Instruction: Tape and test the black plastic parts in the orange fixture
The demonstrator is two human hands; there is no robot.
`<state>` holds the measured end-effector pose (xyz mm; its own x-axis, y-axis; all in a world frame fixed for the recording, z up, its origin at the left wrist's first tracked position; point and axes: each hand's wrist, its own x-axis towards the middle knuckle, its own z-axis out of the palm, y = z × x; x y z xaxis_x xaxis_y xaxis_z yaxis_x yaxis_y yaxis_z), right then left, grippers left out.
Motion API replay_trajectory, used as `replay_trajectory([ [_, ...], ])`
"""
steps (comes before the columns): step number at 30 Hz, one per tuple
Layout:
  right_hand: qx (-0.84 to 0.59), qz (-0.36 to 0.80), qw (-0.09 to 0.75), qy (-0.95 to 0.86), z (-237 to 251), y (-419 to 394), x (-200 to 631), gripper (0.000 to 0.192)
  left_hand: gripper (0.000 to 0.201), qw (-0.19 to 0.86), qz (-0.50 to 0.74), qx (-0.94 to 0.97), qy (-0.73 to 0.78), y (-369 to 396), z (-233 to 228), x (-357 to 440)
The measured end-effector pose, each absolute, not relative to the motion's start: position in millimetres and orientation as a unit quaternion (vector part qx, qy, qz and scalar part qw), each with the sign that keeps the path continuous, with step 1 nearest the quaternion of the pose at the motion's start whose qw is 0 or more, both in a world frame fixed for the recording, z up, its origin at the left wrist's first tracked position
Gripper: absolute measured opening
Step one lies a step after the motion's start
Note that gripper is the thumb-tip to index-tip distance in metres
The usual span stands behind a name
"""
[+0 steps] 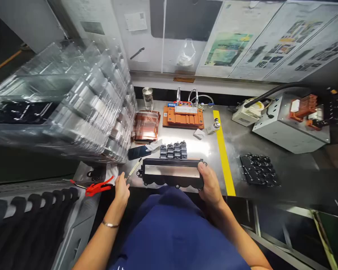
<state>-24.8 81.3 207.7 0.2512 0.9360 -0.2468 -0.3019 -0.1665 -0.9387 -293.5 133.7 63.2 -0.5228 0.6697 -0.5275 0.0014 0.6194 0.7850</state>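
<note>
My right hand grips the right end of a long black plastic housing, its thumb on top. A large rectangular opening runs along the housing, and its near edge is scalloped. My left hand is closed around the lower end of a slim white pen-like tool, which slants up towards the housing's left end. Just left of that hand lies a red-handled air blow gun. Behind the housing stand several small black ribbed parts.
Tall stacks of clear plastic trays fill the left side. An orange fixture, a glass jar, a phone and a small bottle stand or lie on the metal bench. Right of the yellow tape are black parts and a white machine.
</note>
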Motion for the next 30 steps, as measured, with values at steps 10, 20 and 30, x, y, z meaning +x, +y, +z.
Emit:
replay_trajectory([
  [10,-0.545,0.622,0.498,-0.26,202,120,71,0.059,0.046,0.703,0.401,0.311,0.499,133,184,-146],
  [20,-0.547,0.588,0.514,-0.301,189,136,97,0.06,0.051,0.669,0.38,0.328,0.549,166,191,-125],
  [30,-0.566,0.556,0.542,-0.279,190,146,86,0.058,0.055,0.692,0.377,0.395,0.472,189,187,-137],
])
